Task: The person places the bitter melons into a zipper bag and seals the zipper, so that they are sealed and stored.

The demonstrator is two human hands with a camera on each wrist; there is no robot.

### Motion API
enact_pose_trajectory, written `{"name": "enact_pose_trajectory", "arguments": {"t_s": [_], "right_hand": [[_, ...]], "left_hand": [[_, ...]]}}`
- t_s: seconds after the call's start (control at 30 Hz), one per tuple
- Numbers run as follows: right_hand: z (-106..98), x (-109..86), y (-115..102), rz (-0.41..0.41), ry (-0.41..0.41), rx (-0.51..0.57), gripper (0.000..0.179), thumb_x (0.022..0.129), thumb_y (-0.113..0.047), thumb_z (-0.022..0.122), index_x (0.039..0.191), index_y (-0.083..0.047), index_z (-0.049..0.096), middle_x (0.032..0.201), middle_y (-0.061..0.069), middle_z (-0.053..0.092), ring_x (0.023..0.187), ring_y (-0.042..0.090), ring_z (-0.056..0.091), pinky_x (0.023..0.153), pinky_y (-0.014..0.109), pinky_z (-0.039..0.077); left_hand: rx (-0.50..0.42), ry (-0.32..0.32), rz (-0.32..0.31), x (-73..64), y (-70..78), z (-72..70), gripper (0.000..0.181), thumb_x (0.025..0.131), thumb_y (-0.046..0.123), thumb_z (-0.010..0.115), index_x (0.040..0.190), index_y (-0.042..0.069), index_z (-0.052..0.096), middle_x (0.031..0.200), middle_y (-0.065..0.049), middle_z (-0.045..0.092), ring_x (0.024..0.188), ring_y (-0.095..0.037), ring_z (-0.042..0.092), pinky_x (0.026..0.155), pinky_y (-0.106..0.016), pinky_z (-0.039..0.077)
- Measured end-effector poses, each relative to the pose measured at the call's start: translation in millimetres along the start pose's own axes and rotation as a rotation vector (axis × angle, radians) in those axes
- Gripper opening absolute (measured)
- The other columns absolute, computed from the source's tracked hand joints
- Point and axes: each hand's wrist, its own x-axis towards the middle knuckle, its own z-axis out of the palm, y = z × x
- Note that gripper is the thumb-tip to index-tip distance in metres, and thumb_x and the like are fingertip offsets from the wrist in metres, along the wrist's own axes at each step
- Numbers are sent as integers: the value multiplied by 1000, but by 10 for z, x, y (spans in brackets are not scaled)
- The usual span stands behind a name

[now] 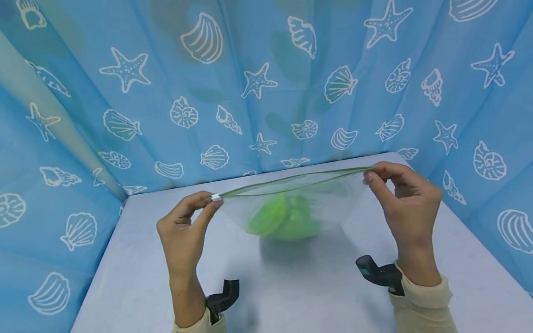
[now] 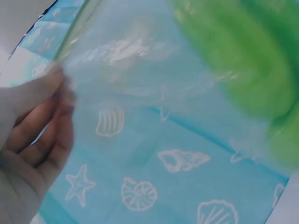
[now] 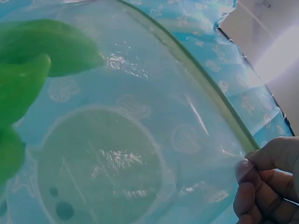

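Note:
A clear slider zip bag point(image 1: 341, 203) with a green-edged mouth is stretched between my two hands above the table. Its two edges part slightly along the middle. At the left end, my left hand point(image 1: 182, 236) pinches the corner beside the white slider point(image 1: 216, 197) between thumb and forefinger. The right hand point(image 1: 410, 203) pinches the opposite top corner, also seen in the right wrist view at the end of the green zip strip point(image 3: 215, 91). Several smooth green fruits point(image 1: 270, 217), perhaps mangoes, lie bunched inside the bag. A round pale-green print point(image 3: 100, 163) marks the film.
A white-covered table point(image 1: 150, 277) lies beneath, with the bag's shadow on it. Blue curtains point(image 1: 258, 120) with white shell and starfish prints stand behind and at both sides. Black wrist-worn cameras point(image 1: 225, 298) sit at both cuffs.

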Motion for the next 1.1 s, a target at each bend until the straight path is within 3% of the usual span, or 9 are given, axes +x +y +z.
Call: {"name": "enact_pose_trajectory", "arguments": {"t_s": [0.1, 0.23, 0.33, 0.47, 0.57, 0.67, 0.9, 1.0, 1.1], "right_hand": [[20, 13, -5, 0, -3, 8, 14, 83, 13, 70, 97, 15, 71, 84, 11, 71, 80, 16, 65, 89, 26, 51], [44, 41, 15, 31, 16, 29, 13, 85, 10, 71, 97, 15, 70, 85, 10, 71, 81, 18, 65, 88, 25, 51], [40, 58, 55, 56, 14, -4, 17, 88, 7, 70, 104, 12, 70, 92, 8, 71, 86, 18, 64, 86, 23, 50], [23, 106, -151, -2, 43, -90, 25, 89, 5, 67, 114, 11, 68, 101, 8, 68, 94, 18, 60, 85, 22, 46], [51, 190, -427, -130, 40, -68, 25, 87, 4, 66, 110, 14, 67, 100, 16, 68, 96, 18, 59, 84, 26, 44], [136, 298, -609, -278, -107, -38, 22, 88, -4, 69, 103, 12, 70, 98, 18, 69, 95, 20, 61, 84, 27, 45], [577, 491, -847, -549, -669, -153, 23, 88, -14, 75, 109, -4, 74, 105, 6, 68, 103, 22, 60, 92, 41, 42], [813, 503, -873, -584, -780, -201, 24, 87, -15, 78, 109, -7, 75, 105, 3, 68, 106, 22, 59, 91, 46, 39], [1012, 475, -858, -590, -831, -237, 20, 89, -18, 76, 108, -10, 76, 105, 2, 67, 106, 20, 58, 92, 46, 39]], "left_hand": [[-58, 86, 33, 17, 1, 27, 20, 81, -13, 76, 99, -4, 76, 86, -17, 73, 87, -15, 71, 88, -30, 54], [-78, 55, 84, 27, 15, 15, 22, 83, -16, 71, 102, -5, 75, 90, -18, 74, 87, -15, 72, 93, -33, 53], [-101, 77, 101, 29, 33, 48, 22, 84, -16, 70, 103, -5, 75, 91, -18, 74, 85, -17, 72, 93, -34, 53], [-123, 147, 103, 24, 57, 131, 19, 85, -13, 71, 101, -4, 75, 88, -14, 75, 84, -21, 72, 91, -35, 54], [-125, 174, 106, 40, 75, 155, 17, 85, -12, 72, 100, -4, 75, 87, -13, 75, 84, -22, 72, 91, -36, 54], [-119, 191, 104, 63, 98, 167, 16, 86, -11, 72, 100, -4, 75, 87, -12, 75, 83, -22, 72, 89, -35, 55], [-115, 182, 103, 47, 121, 197, 17, 85, -12, 72, 100, -5, 75, 87, -15, 75, 84, -21, 72, 87, -33, 55], [-104, 183, 104, 32, 124, 200, 18, 85, -13, 71, 101, -6, 75, 88, -17, 74, 84, -19, 73, 85, -31, 56], [-95, 182, 106, 23, 131, 204, 19, 84, -13, 72, 102, -6, 75, 88, -17, 74, 84, -19, 73, 85, -31, 56]]}}
